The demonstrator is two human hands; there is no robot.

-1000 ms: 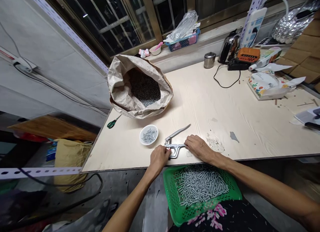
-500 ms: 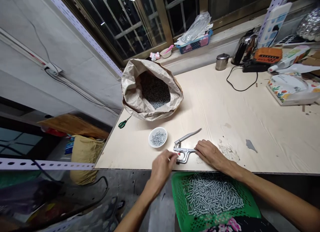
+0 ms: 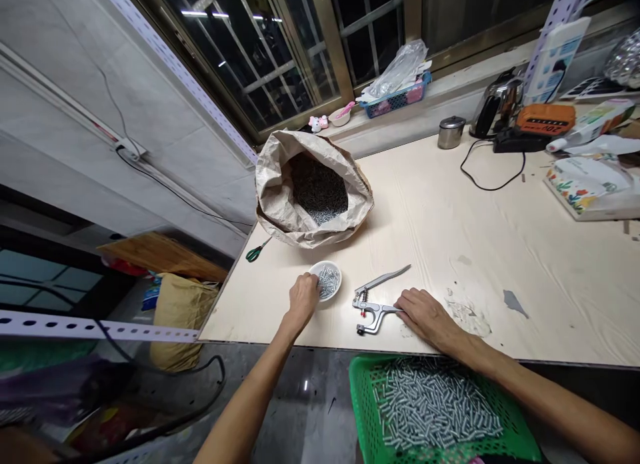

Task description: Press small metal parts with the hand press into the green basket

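Note:
My left hand (image 3: 304, 294) is at the left rim of a small white bowl (image 3: 339, 291) of short silver metal pins (image 3: 329, 281). Its fingers are curled together, and the tips dip inside where they are hidden. To the right of the bowl, silver snap-fastener pliers (image 3: 376, 309) lie on the table with their handles spread, a spring and a red piece at the jaw. My right hand (image 3: 425, 315) rests on the tabletop, fingers closed over the end of the lower handle.
A green basket (image 3: 364, 411) full of metal pins sits below the table's front edge. Behind the bowl stands an open paper sack (image 3: 275, 184) of dark and silver pieces. Green-handled scissors (image 3: 254, 253) lie at left; a metal canister (image 3: 451, 132) and kettle (image 3: 493, 104) stand at the back.
My left hand has moved from the pliers' jaw leftward and away from me to the bowl. My right hand stays at the handle. The whole view has shifted slightly.

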